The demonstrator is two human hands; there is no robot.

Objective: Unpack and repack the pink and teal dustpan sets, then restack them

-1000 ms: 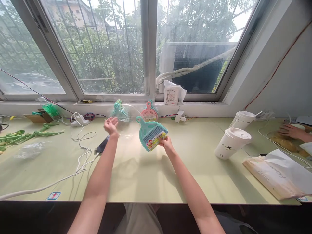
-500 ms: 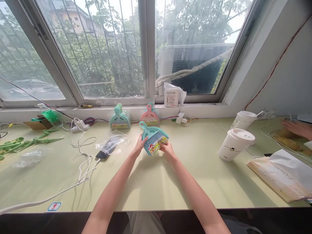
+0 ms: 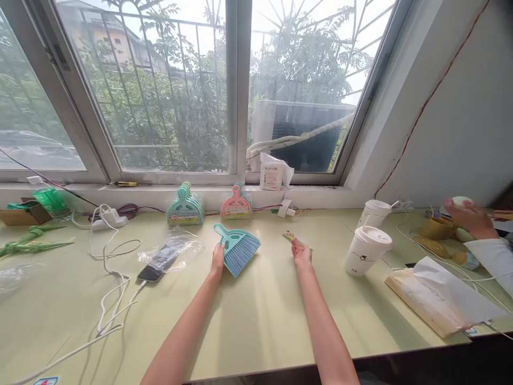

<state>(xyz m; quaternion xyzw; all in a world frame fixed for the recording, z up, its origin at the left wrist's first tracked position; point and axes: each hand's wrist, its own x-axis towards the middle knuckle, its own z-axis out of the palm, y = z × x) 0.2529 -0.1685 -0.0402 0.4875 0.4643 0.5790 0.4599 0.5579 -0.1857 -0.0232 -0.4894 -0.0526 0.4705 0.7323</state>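
My left hand (image 3: 217, 260) grips the left side of a teal dustpan and brush set (image 3: 239, 247), its blue-grey bristles pointing down and to the right. Held apart from it on the right, a thin yellow printed card (image 3: 289, 236) is pinched in my right hand (image 3: 301, 253). Behind the set, near the window wall, stand a stack of teal dustpan sets (image 3: 185, 206) and a pink-fronted one (image 3: 236, 203), both with yellow labels on.
Two white cups (image 3: 366, 250) stand on the table (image 3: 256, 331) at right, beside a paper bag (image 3: 438, 297). Another person's hand (image 3: 471, 216) holds a pale round object at far right. A phone (image 3: 160, 261) under clear plastic and white cables (image 3: 114, 291) lie left.
The yellow card has come off the teal set and moved right with my right hand. The set stays in my left hand, its bristles now uncovered. The view has shifted, and the other person's hand has risen.
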